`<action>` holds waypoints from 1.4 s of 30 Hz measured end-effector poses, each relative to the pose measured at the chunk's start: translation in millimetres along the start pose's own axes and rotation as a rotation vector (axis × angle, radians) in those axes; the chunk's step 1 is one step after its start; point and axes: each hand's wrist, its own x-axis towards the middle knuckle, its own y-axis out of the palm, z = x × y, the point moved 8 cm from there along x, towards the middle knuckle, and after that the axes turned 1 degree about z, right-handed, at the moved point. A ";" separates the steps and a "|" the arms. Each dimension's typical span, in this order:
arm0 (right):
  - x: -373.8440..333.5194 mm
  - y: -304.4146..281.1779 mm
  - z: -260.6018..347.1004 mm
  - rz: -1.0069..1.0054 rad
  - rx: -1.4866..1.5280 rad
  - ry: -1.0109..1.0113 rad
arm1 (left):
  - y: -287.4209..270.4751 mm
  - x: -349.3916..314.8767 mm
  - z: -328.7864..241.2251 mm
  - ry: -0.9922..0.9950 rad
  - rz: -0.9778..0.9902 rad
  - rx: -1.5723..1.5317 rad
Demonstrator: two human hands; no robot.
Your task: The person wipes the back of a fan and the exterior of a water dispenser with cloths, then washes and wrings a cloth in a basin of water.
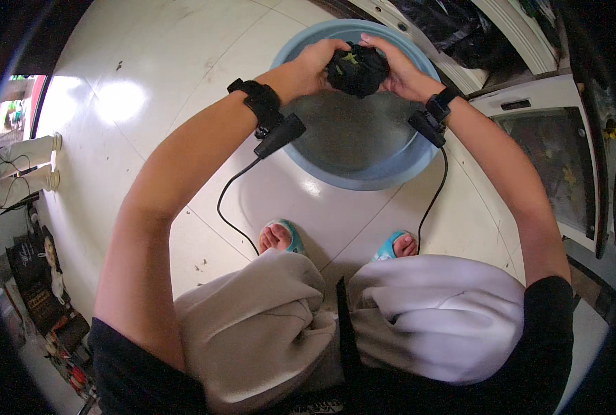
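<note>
My left hand point(315, 63) and my right hand point(406, 75) are closed around a bunched black cloth point(358, 72) with a small yellow-green pattern. They hold it from either side, above the far part of a round light-blue basin point(363, 184). Greyish, murky water point(353, 131) appears to lie in the basin below the cloth. Some of my fingers are hidden behind the bundle. Each wrist wears a black strap with a dark device, and a thin black cable runs down from each.
The basin stands on pale floor tiles point(204, 90), just beyond my feet in blue slippers point(389, 247). At right is a white-framed cabinet door point(553, 152) with a dark panel. Black plastic bags point(453, 31) sit at the far right. Assorted items point(42, 290) line the left edge.
</note>
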 end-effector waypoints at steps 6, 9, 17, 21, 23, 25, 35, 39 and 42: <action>-16.4 -14.5 3.9 -0.007 -0.163 -0.048 | 15.4 -13.3 -17.0 0.038 0.086 0.202; -15.1 -25.2 24.8 0.018 -0.183 -0.109 | 8.5 -22.5 -25.6 0.040 0.062 0.338; -52.8 -4.0 72.9 0.147 -0.243 -0.293 | 46.8 -60.1 -45.2 0.220 0.380 0.398; -78.8 -3.6 90.5 0.127 -0.450 -0.501 | 63.6 -75.5 -68.0 0.498 0.278 0.857; -92.4 3.0 100.9 0.081 -0.558 -0.609 | 56.7 -79.9 -86.6 0.627 0.178 0.716; -106.1 0.4 107.7 0.022 -0.572 -0.671 | 66.5 -99.2 -103.9 0.673 0.164 0.680; -125.0 14.3 110.2 0.146 -0.024 -0.428 | 109.8 -175.5 -163.5 0.643 0.173 0.181; -115.2 18.3 109.3 0.108 -0.474 -0.610 | 122.9 -186.7 -169.4 0.660 0.385 0.111; -120.8 23.9 109.8 0.092 -0.402 -0.573 | 122.5 -191.3 -170.2 0.606 0.540 0.031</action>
